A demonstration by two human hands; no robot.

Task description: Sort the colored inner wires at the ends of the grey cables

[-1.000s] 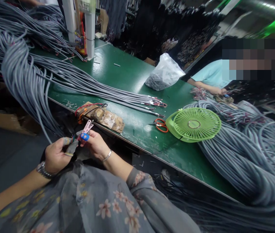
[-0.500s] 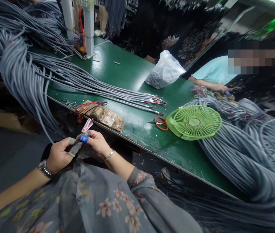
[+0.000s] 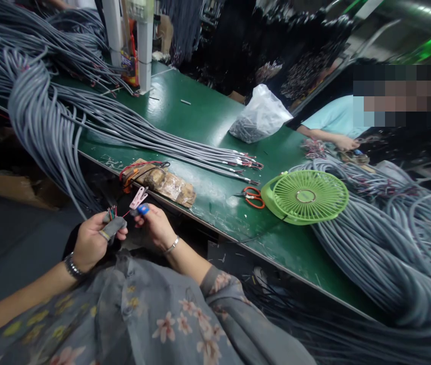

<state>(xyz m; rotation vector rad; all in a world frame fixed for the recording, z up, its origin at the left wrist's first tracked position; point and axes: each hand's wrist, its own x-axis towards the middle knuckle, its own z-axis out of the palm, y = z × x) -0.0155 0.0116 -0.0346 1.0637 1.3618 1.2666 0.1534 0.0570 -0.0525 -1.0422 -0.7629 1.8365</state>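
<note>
My left hand (image 3: 91,238), with grey covers on its fingers, is closed around the end of a grey cable. Thin coloured wires (image 3: 112,212) fan out above its fingertips. A red wire (image 3: 126,214) stretches from there to my right hand (image 3: 155,226), whose finger and thumb are pinched on its far end. Blue tape (image 3: 143,209) wraps the right thumb. Just beyond those fingertips, a pink clothespin (image 3: 138,197) stands at the table edge, by a tape-wrapped block (image 3: 167,185) with red and orange cords at its left end.
Grey cable bundles (image 3: 154,134) lie across the green table (image 3: 203,114), others (image 3: 382,253) on the right. Orange-handled scissors (image 3: 253,197) lie beside a green fan (image 3: 306,196). Behind stands a plastic bag (image 3: 261,114). A co-worker's hand (image 3: 346,143) handles wires at far right.
My hands have moved apart; the coloured wires now show fanned out above my left fingers, with a red one stretched between the hands. The view has shifted slightly.
</note>
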